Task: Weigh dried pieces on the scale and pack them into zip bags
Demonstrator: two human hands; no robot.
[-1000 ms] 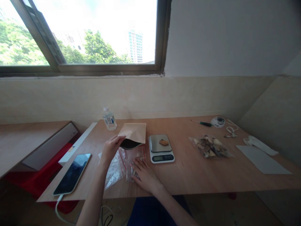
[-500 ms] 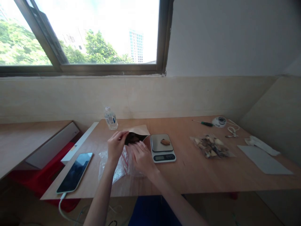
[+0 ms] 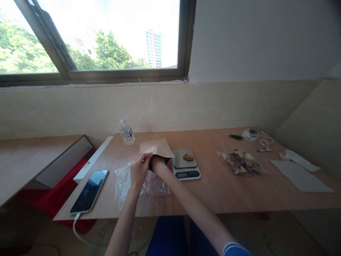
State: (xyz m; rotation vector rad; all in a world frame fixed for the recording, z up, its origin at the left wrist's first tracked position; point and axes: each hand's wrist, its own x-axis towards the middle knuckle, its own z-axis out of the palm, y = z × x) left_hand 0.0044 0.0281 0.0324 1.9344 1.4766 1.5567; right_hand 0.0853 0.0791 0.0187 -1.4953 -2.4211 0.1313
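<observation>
A brown paper bag (image 3: pixel 156 146) lies with its mouth toward me, left of the kitchen scale (image 3: pixel 185 161). My left hand (image 3: pixel 140 167) pinches the left corner of the bag's mouth. Inside the opening is my right hand (image 3: pixel 157 163); only its back and the wrist show, and its fingers are hidden in the bag. On the scale's steel plate rests a small brown dried piece (image 3: pixel 188 157). Clear plastic zip bags (image 3: pixel 158 184) lie flat under and beside my wrists.
A plastic bag of dried pieces (image 3: pixel 241 161) lies to the right, near white paper (image 3: pixel 301 176). Farther back are a screwdriver (image 3: pixel 234 136) and a white dome camera (image 3: pixel 249 134). A water bottle (image 3: pixel 127 132) stands at back left, a charging phone (image 3: pixel 90 191) at front left.
My right hand has gone from the edge of the paper bag's mouth into the bag. My left hand has shifted slightly right, still pinching the bag.
</observation>
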